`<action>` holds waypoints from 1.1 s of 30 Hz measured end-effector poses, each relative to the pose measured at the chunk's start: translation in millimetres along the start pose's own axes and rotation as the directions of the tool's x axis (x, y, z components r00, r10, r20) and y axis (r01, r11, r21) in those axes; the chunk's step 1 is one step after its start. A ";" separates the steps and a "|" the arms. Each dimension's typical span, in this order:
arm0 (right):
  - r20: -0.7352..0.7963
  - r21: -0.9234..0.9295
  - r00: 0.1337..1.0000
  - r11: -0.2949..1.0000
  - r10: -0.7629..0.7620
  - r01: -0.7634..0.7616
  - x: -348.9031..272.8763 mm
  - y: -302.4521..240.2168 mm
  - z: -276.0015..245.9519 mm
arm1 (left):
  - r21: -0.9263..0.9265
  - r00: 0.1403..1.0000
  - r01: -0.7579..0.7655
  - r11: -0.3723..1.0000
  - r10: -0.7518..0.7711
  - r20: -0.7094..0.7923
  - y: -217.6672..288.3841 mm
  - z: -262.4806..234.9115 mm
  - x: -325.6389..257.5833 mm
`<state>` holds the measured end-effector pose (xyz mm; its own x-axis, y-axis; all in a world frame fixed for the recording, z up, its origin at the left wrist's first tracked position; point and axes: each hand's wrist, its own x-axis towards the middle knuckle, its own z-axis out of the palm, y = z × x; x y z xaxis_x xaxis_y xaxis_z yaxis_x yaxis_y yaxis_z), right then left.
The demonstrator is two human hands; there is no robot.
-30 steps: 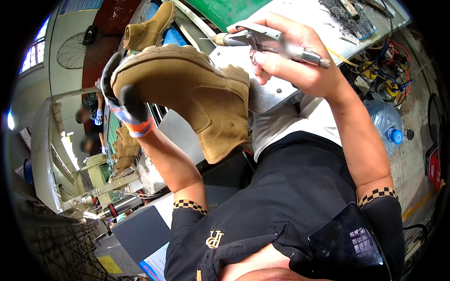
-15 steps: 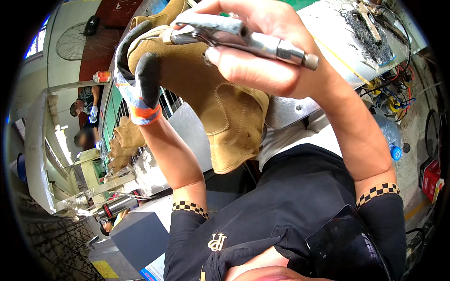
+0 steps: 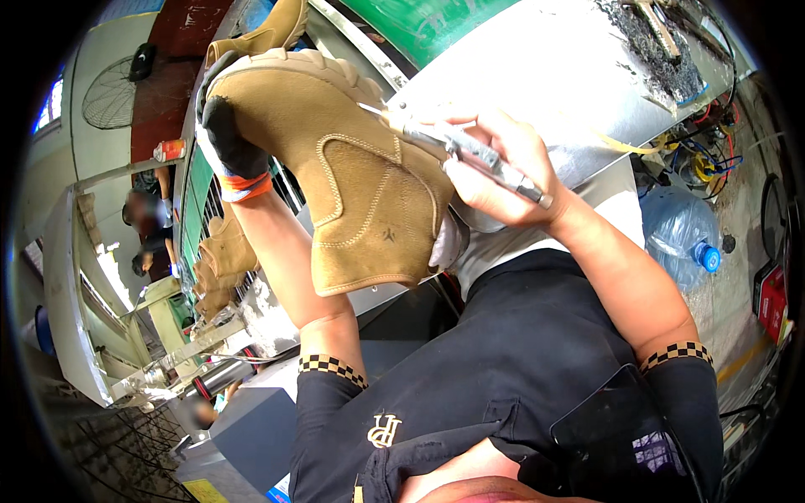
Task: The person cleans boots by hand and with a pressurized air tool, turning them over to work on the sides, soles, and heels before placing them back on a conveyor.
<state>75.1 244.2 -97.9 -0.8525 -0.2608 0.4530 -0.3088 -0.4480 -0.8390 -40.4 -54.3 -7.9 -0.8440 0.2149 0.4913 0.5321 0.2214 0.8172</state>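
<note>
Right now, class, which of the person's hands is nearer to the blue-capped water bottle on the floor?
Right. The right hand, gripping pliers against the tan boot, is closer to the water bottle. The gloved left hand holds the boot's far side, farther away.

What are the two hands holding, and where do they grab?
The left hand, in a glove, grips the tan boot at its toe end. The right hand holds metal pliers by the handles, the nose at the boot's sole edge.
</note>
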 end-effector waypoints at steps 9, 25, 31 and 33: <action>0.067 0.042 0.963 0.964 0.260 -0.263 -34.6 9.7 -3.4 | -0.572 0.884 0.448 0.687 -0.247 0.397 -28.2 -14.1 -24.7; -0.122 0.104 0.941 0.947 0.317 -0.306 -55.7 20.9 -1.4 | -0.703 0.589 0.429 0.567 -0.766 -0.258 20.1 21.4 -125.0; -0.112 0.097 0.940 0.945 0.323 -0.314 -44.1 21.8 9.9 | -0.399 0.575 0.598 0.696 -0.718 -0.391 6.2 -28.2 -207.9; -0.112 0.062 0.927 0.934 0.358 -0.353 -40.3 28.9 10.3 | -0.632 0.502 0.496 0.596 -0.790 -0.352 8.0 -18.0 -225.2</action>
<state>104.9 233.0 -137.4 -0.9481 -0.3060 0.0859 0.0386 -0.3793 -0.9245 152.7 -118.1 -106.6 -0.8677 -0.4015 -0.2931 -0.1435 -0.3622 0.9210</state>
